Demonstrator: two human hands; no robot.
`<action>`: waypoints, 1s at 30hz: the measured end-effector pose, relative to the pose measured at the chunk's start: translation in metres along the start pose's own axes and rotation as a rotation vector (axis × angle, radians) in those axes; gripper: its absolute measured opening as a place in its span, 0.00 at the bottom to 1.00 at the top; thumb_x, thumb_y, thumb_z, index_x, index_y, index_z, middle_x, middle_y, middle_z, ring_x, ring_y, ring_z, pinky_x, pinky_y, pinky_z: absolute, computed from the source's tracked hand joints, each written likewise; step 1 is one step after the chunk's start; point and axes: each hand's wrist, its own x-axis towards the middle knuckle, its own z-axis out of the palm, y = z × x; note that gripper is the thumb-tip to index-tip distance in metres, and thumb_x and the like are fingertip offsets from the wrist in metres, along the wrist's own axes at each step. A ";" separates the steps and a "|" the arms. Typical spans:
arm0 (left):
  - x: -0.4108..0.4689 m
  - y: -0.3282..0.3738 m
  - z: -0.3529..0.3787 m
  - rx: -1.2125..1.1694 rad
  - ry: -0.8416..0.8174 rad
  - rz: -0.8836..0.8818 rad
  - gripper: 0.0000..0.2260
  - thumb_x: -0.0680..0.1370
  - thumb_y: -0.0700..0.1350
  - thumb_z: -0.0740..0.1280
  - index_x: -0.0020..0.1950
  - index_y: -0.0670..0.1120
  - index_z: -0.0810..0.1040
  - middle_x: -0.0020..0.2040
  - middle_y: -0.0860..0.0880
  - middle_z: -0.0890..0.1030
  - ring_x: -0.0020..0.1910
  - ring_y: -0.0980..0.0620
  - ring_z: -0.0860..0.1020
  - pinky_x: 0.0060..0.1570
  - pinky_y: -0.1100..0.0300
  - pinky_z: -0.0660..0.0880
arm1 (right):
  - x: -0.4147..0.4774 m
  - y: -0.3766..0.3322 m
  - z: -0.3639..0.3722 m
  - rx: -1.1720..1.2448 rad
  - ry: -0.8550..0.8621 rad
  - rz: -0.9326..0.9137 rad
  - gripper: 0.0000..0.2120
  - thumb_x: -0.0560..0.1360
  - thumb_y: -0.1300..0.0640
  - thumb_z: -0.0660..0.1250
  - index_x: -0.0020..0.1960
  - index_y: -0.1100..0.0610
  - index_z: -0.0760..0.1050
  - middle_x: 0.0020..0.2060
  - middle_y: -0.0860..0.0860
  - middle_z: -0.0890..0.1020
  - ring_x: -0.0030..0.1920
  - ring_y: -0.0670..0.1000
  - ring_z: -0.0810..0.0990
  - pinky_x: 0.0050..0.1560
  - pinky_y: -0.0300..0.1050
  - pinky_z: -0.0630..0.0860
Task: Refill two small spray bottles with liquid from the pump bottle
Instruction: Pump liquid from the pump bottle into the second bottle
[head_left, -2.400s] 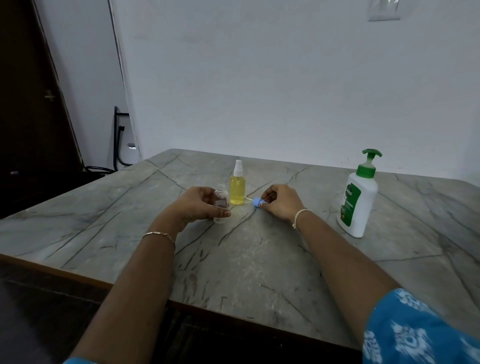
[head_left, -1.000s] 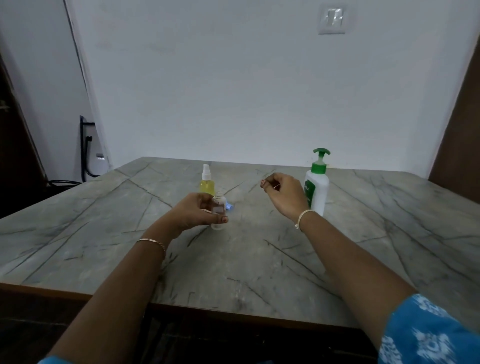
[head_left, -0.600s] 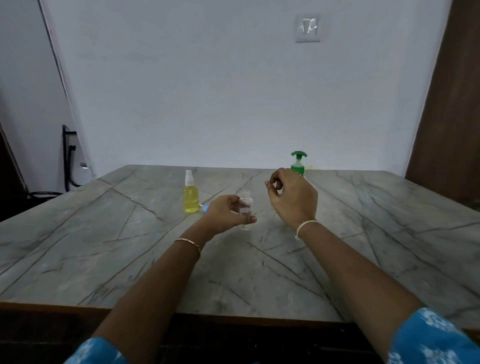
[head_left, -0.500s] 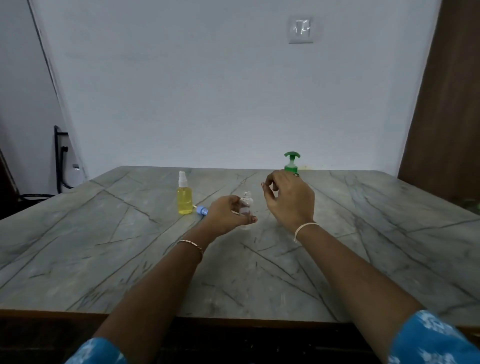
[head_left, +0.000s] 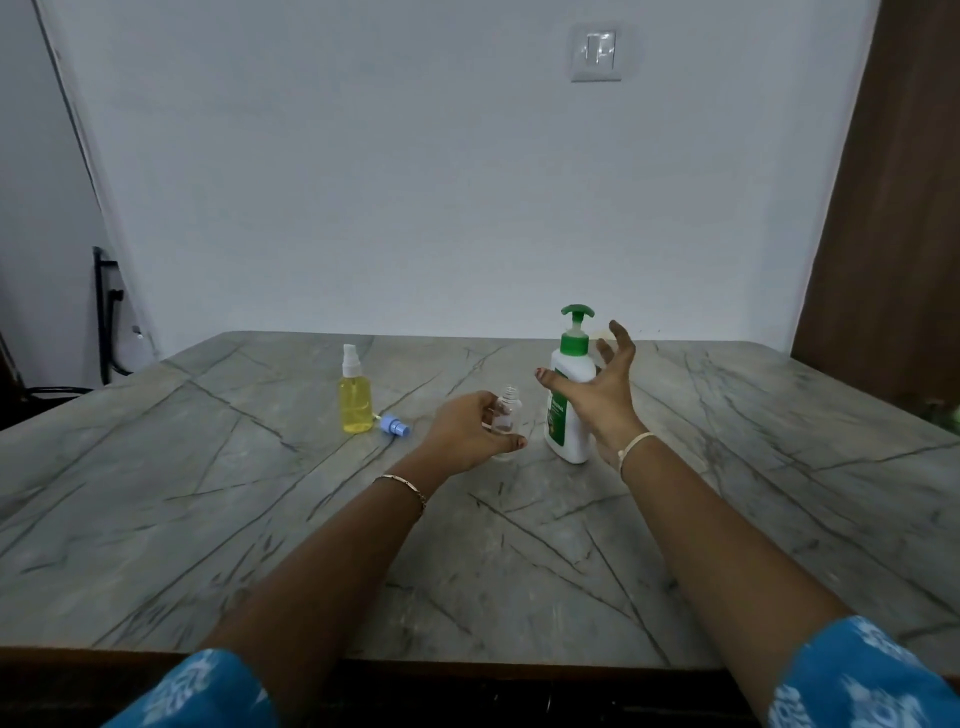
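There's white lettering on the green label (head_left: 555, 421) of the pump bottle (head_left: 570, 441), too small and blurred to read.

The left hand (head_left: 467, 434) grips an uncapped small clear bottle (head_left: 506, 415), upright on the bench (head_left: 208, 493). The right hand (head_left: 605, 395), fingers spread, is against the pump bottle (head_left: 569, 441). A yellow spray bottle (head_left: 356, 402) stands farther left, with a blue spray cap (head_left: 395, 427) lying beside it.
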 end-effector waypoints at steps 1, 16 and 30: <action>0.000 0.001 0.000 -0.016 0.005 0.003 0.25 0.68 0.51 0.76 0.61 0.46 0.73 0.51 0.51 0.79 0.46 0.56 0.77 0.46 0.64 0.72 | 0.002 0.002 -0.001 0.087 -0.043 0.050 0.48 0.65 0.61 0.80 0.73 0.42 0.54 0.71 0.54 0.66 0.67 0.54 0.72 0.65 0.51 0.71; 0.007 -0.011 0.008 -0.095 0.009 0.016 0.27 0.70 0.50 0.75 0.65 0.46 0.71 0.59 0.48 0.79 0.50 0.55 0.77 0.50 0.63 0.72 | 0.000 -0.002 -0.002 -0.391 -0.244 -0.330 0.50 0.67 0.64 0.74 0.75 0.34 0.50 0.67 0.44 0.66 0.60 0.52 0.73 0.58 0.45 0.73; 0.007 -0.015 0.004 -0.140 0.001 -0.002 0.28 0.67 0.52 0.76 0.64 0.46 0.72 0.58 0.49 0.79 0.51 0.54 0.77 0.49 0.64 0.73 | -0.012 -0.023 -0.023 -0.993 -0.472 -0.489 0.50 0.65 0.57 0.71 0.73 0.28 0.46 0.56 0.56 0.75 0.50 0.57 0.75 0.50 0.57 0.78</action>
